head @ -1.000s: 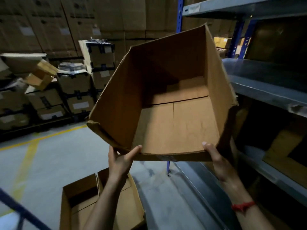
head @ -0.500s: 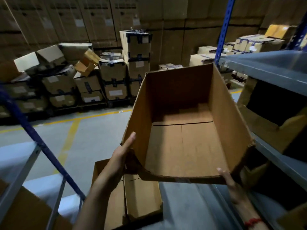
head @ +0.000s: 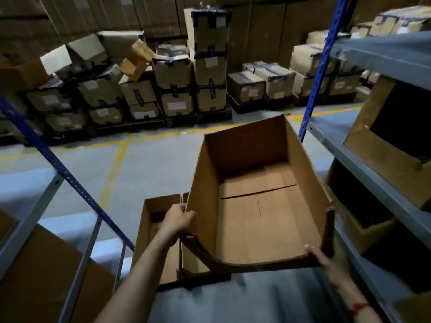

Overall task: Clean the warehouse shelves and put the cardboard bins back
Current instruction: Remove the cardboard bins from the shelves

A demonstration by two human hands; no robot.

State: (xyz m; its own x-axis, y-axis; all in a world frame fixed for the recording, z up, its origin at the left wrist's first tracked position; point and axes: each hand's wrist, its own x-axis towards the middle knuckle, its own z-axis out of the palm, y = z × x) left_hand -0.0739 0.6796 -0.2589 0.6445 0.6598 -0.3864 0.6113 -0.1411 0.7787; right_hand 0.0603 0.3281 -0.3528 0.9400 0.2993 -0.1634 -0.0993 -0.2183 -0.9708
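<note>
A: While the cardboard bin [head: 256,229] is up off the floor, where exactly does it sit?

B: In the aisle, held in front of the person, open top facing the camera and nothing inside it. It is just beside the grey shelf [head: 338,145] on the right, though I cannot tell whether it touches it.

A: And the hands?

B: The left hand [head: 178,220] grips the edge of the bin's left wall, fingers curled round the cardboard. The right hand [head: 326,259] holds the front right corner – fingers wrapped at the low, bent front lip. A red thread [head: 358,307] circles that wrist.

A: Anything under it?

B: A second open bin [head: 150,231] stands on the floor below, partly hidden by the left forearm and the held bin.

A: What about the shelf itself?

B: Another cardboard bin [head: 384,157] sits on it, near a blue upright [head: 319,66]. Across the aisle – past a yellow floor line [head: 116,164] – taped cartons [head: 175,89] are stacked in rows.
</note>
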